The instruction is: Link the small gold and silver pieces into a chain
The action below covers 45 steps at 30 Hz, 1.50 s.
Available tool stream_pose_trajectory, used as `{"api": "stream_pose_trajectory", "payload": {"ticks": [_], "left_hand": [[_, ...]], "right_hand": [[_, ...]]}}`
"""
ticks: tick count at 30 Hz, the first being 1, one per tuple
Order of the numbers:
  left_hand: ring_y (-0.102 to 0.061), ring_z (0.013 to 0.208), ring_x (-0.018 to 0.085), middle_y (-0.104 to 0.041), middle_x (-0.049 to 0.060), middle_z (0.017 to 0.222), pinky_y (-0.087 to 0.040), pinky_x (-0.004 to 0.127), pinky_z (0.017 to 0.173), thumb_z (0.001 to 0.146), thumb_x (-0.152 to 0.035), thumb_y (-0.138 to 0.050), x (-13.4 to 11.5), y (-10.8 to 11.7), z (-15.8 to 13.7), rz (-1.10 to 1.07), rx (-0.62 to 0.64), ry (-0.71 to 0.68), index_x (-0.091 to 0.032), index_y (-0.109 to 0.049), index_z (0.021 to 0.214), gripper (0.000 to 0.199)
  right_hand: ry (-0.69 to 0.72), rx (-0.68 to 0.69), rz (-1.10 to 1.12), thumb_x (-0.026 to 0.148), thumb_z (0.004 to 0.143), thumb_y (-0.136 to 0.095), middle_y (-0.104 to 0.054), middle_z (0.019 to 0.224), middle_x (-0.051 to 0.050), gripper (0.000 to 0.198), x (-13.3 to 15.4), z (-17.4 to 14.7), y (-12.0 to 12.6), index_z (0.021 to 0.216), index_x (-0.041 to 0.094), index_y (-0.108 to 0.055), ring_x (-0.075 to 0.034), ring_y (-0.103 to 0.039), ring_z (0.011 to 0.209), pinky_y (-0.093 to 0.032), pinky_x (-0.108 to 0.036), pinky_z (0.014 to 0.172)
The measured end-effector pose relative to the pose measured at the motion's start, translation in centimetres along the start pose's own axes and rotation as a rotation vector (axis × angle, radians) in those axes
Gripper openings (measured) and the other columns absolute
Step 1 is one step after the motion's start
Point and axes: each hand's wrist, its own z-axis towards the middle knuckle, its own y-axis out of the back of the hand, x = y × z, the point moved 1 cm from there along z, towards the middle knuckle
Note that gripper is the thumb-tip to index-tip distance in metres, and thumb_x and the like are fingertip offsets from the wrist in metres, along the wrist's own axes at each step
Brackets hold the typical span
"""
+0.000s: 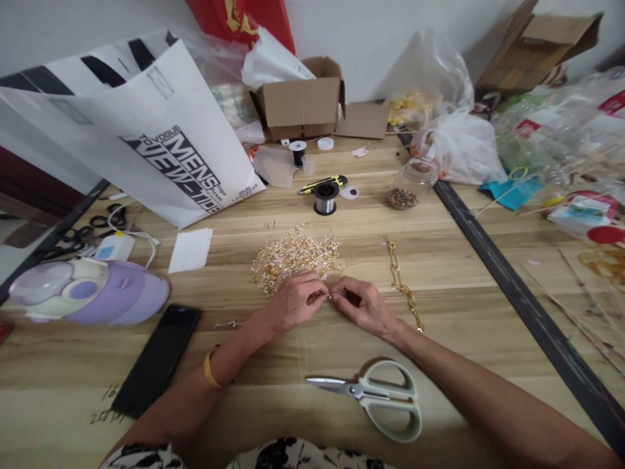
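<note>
My left hand [299,298] is closed in a pinch, with a tiny gold-coloured jewellery piece [329,296] at its fingertips. Close against it, my right hand [360,303] is also pinched shut; whatever lies between its fingers is too small to make out. Just beyond my left hand spreads a pile of gold and silver jewellery bits [295,253]. A gold chain [401,286] lies stretched out to the right of my right hand. Nearer to me rest scissors [385,394] with pale green handles, their blades pointing left. A short silver-coloured chain [228,324] lies by my left wrist.
Behind the pile stand a wire spool [325,198], a yellow-black cutter [319,185] and a jar of beads [413,182]. Leftward are a phone [159,358], a purple bottle [122,293] and a large paper bag [161,137]. Plastic bags [459,143] crowd the right.
</note>
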Motion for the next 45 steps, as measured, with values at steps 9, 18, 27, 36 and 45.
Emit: {"api": "stream_pose_trajectory", "payload": {"ticks": [9,18,27,36,45], "left_hand": [[-0.056,0.070,0.014,-0.063,0.003,0.071,-0.044,0.025,0.067,0.079,-0.013,-0.059,0.7,0.1,-0.1,-0.125,-0.030,0.061,-0.016,-0.063,0.071,0.010],[-0.054,0.066,0.013,-0.060,0.002,0.067,-0.042,0.024,0.064,0.080,-0.015,-0.061,0.4,0.1,0.1,-0.106,0.000,0.098,-0.015,-0.064,0.071,0.010],[-0.053,0.066,0.013,-0.060,0.001,0.067,-0.041,0.024,0.065,0.081,-0.011,-0.057,0.2,0.3,0.1,-0.037,0.006,0.036,-0.015,-0.061,0.070,0.013],[-0.053,0.072,0.014,-0.060,0.004,0.073,-0.043,0.027,0.070,0.084,-0.012,-0.053,-0.3,0.1,0.0,0.065,0.020,-0.058,-0.015,-0.060,0.070,0.015],[-0.052,0.069,0.014,-0.059,0.003,0.071,-0.042,0.026,0.069,0.082,-0.011,-0.053,0.1,0.3,0.0,0.076,0.015,-0.053,-0.015,-0.059,0.069,0.015]], "right_hand": [[-0.017,0.002,0.007,0.029,0.085,-0.054,-0.054,0.062,0.000,0.017,-0.1,0.0,0.0,0.081,0.015,-0.063,-0.010,-0.044,0.053,-0.034,-0.021,0.049],[0.010,-0.008,-0.009,0.026,0.086,-0.054,-0.058,0.068,-0.002,0.016,-0.3,0.0,-0.1,0.084,0.014,-0.064,-0.010,-0.046,0.057,-0.036,-0.021,0.053],[-0.014,0.019,0.032,0.028,0.084,-0.057,-0.054,0.064,0.001,0.014,0.4,-0.1,0.0,0.088,0.015,-0.061,-0.009,-0.044,0.052,-0.034,-0.019,0.047],[0.029,0.002,0.021,0.022,0.083,-0.056,-0.052,0.063,0.001,0.008,0.2,0.0,0.1,0.080,0.015,-0.059,-0.009,-0.043,0.054,-0.034,-0.020,0.049],[0.030,-0.015,0.033,0.020,0.083,-0.055,-0.052,0.063,0.001,0.008,0.0,0.0,-0.1,0.081,0.015,-0.060,-0.009,-0.043,0.054,-0.034,-0.020,0.049]]}}
